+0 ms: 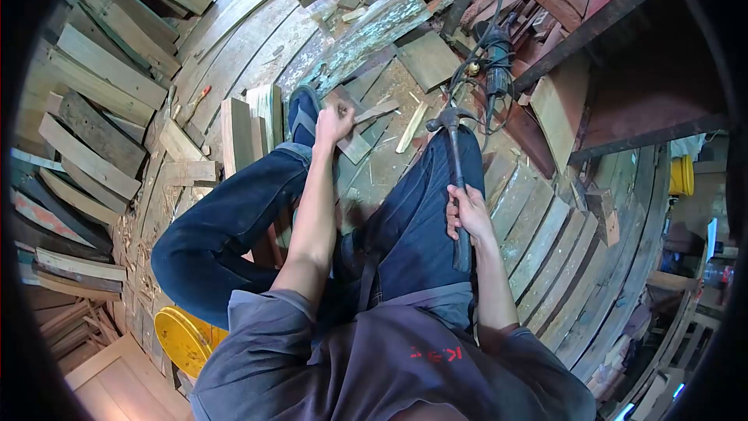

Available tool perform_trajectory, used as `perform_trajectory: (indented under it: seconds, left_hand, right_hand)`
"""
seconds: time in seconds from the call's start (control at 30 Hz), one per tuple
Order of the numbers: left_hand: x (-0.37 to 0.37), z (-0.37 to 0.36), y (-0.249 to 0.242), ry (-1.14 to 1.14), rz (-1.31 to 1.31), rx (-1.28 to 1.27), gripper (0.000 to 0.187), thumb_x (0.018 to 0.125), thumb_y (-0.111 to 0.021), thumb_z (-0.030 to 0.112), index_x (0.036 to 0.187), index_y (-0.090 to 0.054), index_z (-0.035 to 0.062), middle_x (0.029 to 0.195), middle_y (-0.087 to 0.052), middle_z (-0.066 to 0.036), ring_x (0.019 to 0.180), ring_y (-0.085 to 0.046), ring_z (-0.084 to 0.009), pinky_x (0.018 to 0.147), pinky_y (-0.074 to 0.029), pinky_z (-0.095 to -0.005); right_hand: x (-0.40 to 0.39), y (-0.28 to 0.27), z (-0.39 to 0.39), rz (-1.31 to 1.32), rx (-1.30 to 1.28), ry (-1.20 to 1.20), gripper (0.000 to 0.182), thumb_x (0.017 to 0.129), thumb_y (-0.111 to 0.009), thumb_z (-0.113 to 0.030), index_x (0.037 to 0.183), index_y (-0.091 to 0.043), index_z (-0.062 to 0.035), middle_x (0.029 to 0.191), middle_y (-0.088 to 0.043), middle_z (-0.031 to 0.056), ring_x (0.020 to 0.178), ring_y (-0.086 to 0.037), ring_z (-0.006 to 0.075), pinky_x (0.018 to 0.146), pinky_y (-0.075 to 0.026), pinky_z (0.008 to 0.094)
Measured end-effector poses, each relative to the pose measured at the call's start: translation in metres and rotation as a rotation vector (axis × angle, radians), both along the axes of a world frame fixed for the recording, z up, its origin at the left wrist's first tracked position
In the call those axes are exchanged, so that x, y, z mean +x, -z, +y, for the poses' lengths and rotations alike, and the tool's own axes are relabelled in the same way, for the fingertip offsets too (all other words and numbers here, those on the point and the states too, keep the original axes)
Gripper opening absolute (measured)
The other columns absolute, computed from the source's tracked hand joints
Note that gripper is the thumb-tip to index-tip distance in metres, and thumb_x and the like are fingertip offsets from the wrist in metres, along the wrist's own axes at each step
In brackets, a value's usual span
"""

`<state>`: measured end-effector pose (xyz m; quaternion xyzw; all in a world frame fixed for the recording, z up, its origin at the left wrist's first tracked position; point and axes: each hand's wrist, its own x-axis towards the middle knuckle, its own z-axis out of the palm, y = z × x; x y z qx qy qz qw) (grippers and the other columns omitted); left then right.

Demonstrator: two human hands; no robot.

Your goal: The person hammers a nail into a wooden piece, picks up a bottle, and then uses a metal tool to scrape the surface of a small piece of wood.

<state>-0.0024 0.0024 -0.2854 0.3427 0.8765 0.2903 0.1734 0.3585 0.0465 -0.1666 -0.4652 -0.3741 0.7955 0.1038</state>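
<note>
My right hand [469, 214] is wrapped round the handle of a claw hammer [456, 164], which lies along my right thigh with its head near the knee. My left hand [335, 123] is beside my shoe [302, 113], its fingers closed at the end of a thin wood strip [377, 111]; whether it grips the strip or something smaller is hidden. Under and beside that hand lies a short flat board [355, 146]. A pale wood splinter [411, 128] rests between my left hand and the hammer head.
Curved wood pieces [89, 154] are stacked at the left. A power tool [497, 62] with a coiled cable lies at the upper right. Upright blocks [237, 136] stand by my left leg, and a yellow bucket [181, 341] is behind it. A square board [428, 61] lies ahead.
</note>
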Motion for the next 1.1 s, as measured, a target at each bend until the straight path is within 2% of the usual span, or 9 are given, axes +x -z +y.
perform_trajectory:
  seconds: [0.03, 0.07, 0.2, 0.3, 0.4, 0.5, 0.8, 1.03, 1.1]
  left_hand:
    - [-0.005, 0.004, 0.0, -0.011, -0.077, 0.091, 0.036, 0.086, -0.059, 0.034, 0.097, -0.07, 0.0008, 0.095, -0.07, -0.023, 0.084, -0.07, -0.0347, 0.076, -0.055, -0.0398]
    - [-0.013, 0.006, 0.014, -0.08, -0.289, 0.207, 0.033, 0.089, -0.054, 0.028, 0.093, -0.071, 0.0002, 0.09, -0.072, -0.018, 0.079, -0.072, -0.0283, 0.074, -0.055, -0.035]
    - [-0.018, 0.005, 0.006, 0.003, -0.332, 0.372, 0.026, 0.091, -0.056, 0.018, 0.101, -0.072, 0.0015, 0.089, -0.073, -0.009, 0.082, -0.071, -0.0182, 0.072, -0.054, -0.0288]
    - [-0.018, 0.006, 0.01, 0.012, -0.2, 0.435, 0.022, 0.089, -0.062, 0.017, 0.104, -0.073, 0.0059, 0.09, -0.073, -0.009, 0.083, -0.071, -0.0175, 0.073, -0.053, -0.0284]
    - [-0.016, 0.004, 0.004, -0.05, -0.292, 0.344, 0.021, 0.087, -0.066, 0.016, 0.105, -0.074, 0.0098, 0.09, -0.074, -0.009, 0.084, -0.071, -0.0169, 0.073, -0.053, -0.0284]
    - [-0.013, 0.002, 0.005, -0.035, -0.295, 0.416, 0.021, 0.087, -0.067, 0.017, 0.105, -0.075, 0.0111, 0.09, -0.074, -0.01, 0.084, -0.071, -0.0171, 0.073, -0.053, -0.0289]
    - [0.001, -0.003, 0.01, 0.011, -0.065, 0.364, 0.019, 0.084, -0.071, 0.017, 0.1, -0.075, 0.0083, 0.087, -0.074, -0.011, 0.078, -0.071, -0.0179, 0.072, -0.054, -0.0301]
    - [0.014, -0.007, 0.018, -0.035, -0.118, 0.447, 0.02, 0.084, -0.069, 0.014, 0.101, -0.074, 0.0046, 0.083, -0.073, -0.013, 0.073, -0.071, -0.0171, 0.068, -0.054, -0.0278]
    - [0.015, -0.008, 0.02, -0.037, -0.152, 0.412, 0.021, 0.085, -0.069, 0.017, 0.102, -0.074, 0.0066, 0.089, -0.074, -0.011, 0.079, -0.071, -0.0191, 0.072, -0.054, -0.03]
  right_hand:
    - [-0.001, -0.002, 0.0, -0.006, -0.005, 0.003, 0.023, 0.098, -0.054, -0.021, 0.082, -0.043, -0.0086, 0.056, -0.041, -0.0006, 0.037, -0.039, 0.0089, 0.028, -0.038, 0.0306]
    - [-0.002, -0.006, -0.001, -0.023, 0.019, 0.003, 0.023, 0.098, -0.054, -0.021, 0.082, -0.043, -0.0087, 0.056, -0.04, -0.0007, 0.037, -0.039, 0.0089, 0.028, -0.038, 0.0305]
    - [-0.003, -0.004, -0.001, -0.019, -0.005, 0.009, 0.023, 0.097, -0.055, -0.022, 0.083, -0.043, -0.0091, 0.057, -0.041, -0.0014, 0.037, -0.038, 0.0083, 0.028, -0.037, 0.0297]
    - [-0.003, -0.004, -0.001, -0.015, -0.022, 0.014, 0.022, 0.097, -0.055, -0.022, 0.084, -0.043, -0.0095, 0.057, -0.041, -0.0016, 0.037, -0.038, 0.0081, 0.027, -0.037, 0.0296]
    - [-0.003, -0.004, 0.0, -0.022, -0.03, 0.008, 0.022, 0.097, -0.056, -0.023, 0.084, -0.043, -0.0099, 0.057, -0.041, -0.0016, 0.037, -0.038, 0.0082, 0.028, -0.036, 0.0295]
    - [-0.004, -0.002, 0.0, -0.027, -0.037, 0.005, 0.022, 0.096, -0.057, -0.023, 0.084, -0.043, -0.0102, 0.057, -0.041, -0.0016, 0.037, -0.038, 0.0082, 0.028, -0.036, 0.0294]
    - [-0.004, -0.004, -0.001, -0.022, 0.004, -0.012, 0.023, 0.096, -0.057, -0.023, 0.084, -0.043, -0.0093, 0.057, -0.041, -0.0017, 0.037, -0.039, 0.008, 0.028, -0.036, 0.0289]
    - [-0.004, -0.002, 0.001, -0.024, -0.005, -0.013, 0.023, 0.097, -0.056, -0.023, 0.083, -0.044, -0.009, 0.057, -0.041, -0.0014, 0.037, -0.039, 0.0081, 0.028, -0.037, 0.0295]
    - [-0.004, -0.002, 0.001, -0.025, -0.017, -0.016, 0.023, 0.097, -0.056, -0.023, 0.083, -0.044, -0.0089, 0.057, -0.041, -0.0012, 0.037, -0.039, 0.0083, 0.028, -0.037, 0.0297]
